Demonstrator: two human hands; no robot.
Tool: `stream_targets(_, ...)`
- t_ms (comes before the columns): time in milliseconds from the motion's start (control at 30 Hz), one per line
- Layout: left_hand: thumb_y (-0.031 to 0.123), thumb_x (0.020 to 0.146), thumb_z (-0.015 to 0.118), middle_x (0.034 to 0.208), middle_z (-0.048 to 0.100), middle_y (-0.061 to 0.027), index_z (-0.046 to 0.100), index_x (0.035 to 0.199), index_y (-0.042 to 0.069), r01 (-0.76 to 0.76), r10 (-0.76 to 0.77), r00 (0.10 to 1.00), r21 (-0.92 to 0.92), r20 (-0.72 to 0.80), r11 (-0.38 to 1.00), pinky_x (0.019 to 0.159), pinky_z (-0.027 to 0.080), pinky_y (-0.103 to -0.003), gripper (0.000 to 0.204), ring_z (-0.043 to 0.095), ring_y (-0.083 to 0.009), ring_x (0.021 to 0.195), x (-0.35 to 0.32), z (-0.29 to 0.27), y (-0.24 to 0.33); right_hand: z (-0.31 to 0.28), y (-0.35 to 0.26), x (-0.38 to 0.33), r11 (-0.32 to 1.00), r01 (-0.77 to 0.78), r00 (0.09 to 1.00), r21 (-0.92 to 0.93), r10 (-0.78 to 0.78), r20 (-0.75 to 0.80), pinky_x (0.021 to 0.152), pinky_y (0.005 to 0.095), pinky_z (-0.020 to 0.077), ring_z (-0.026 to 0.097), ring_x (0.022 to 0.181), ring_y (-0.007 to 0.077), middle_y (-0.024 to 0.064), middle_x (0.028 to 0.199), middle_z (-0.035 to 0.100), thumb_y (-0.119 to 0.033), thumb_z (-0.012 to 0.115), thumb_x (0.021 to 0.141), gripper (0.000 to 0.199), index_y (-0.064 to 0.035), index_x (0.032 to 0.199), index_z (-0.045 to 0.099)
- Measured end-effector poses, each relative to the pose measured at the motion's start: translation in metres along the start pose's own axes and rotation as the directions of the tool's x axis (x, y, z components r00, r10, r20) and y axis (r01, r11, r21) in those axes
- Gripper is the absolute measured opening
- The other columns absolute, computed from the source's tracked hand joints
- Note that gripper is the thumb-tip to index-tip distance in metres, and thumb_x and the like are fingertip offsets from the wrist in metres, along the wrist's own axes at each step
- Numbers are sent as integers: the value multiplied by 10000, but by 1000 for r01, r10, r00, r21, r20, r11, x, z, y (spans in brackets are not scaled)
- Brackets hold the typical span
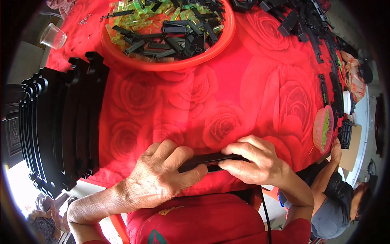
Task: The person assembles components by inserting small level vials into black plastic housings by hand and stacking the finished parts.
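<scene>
Close to the table's near edge, a long narrow black plastic piece (209, 162) lies crosswise between my two hands. My left hand (162, 173) is closed on its left end, thumb on the near side and fingers over the far side. At the other end, my right hand (254, 160) pinches it between thumb and fingers. Part of the piece is hidden under my fingers, and its exact kind cannot be made out. Farther off, a red round basin (170, 67) holds a heap of black rectangular parts (174, 30) and clear yellow-green plastic parts (140, 20).
Long black plastic pieces (77, 118) stand stacked along the left side. A clear glass (53, 36) is at the far left. More black parts (298, 24) pile up at the far right, with a pink basket (323, 129) of small green pieces nearer. Another person (335, 195) sits at the right.
</scene>
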State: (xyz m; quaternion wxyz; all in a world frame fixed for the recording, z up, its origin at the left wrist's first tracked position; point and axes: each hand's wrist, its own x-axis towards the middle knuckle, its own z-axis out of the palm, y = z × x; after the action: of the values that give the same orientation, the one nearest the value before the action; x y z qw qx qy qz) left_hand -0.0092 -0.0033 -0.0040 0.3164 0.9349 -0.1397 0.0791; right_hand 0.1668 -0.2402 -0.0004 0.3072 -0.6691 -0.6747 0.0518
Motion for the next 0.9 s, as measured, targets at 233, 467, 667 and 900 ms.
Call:
stream_targets(233,194,742,808,1064,634,-76,817,1101,242,7,-9,998,25,60,1000,682,532,-383,362,612,-258,889,6,-3,5,1,2,-1,997,-40,999,65,39,16,629,317,539,618,790,209,65,1058,669,-74,824,782,220,-110,998,798)
stream_targets(467,175,738,808,1063,633,-72,787,1150,216,-69,78,986,68,-151,995,675,524,-361,414,639,-245,865,-7,4,-5,-5,4,3,998,-8,999,62,11,-44,666,332,586,683,824,231,78,1041,731,-29,847,770,272,-74,1032,791)
stream_targets(667,207,751,903,1049,676,-85,713,1210,55,45,-52,965,-35,-256,998,668,478,-384,519,650,-228,820,-8,-8,-14,-5,11,21,998,-47,995,52,52,-87,714,351,587,708,861,237,72,1039,761,-24,907,681,422,-67,1079,774)
stream_targets(900,136,682,897,1036,659,-67,694,1272,51,145,-151,963,-47,-223,988,683,462,-406,630,625,-252,849,-14,-5,-22,-6,16,11,990,-137,986,46,140,-85,694,333,579,721,856,225,68,1019,775,-34,917,635,486,-56,1104,790)
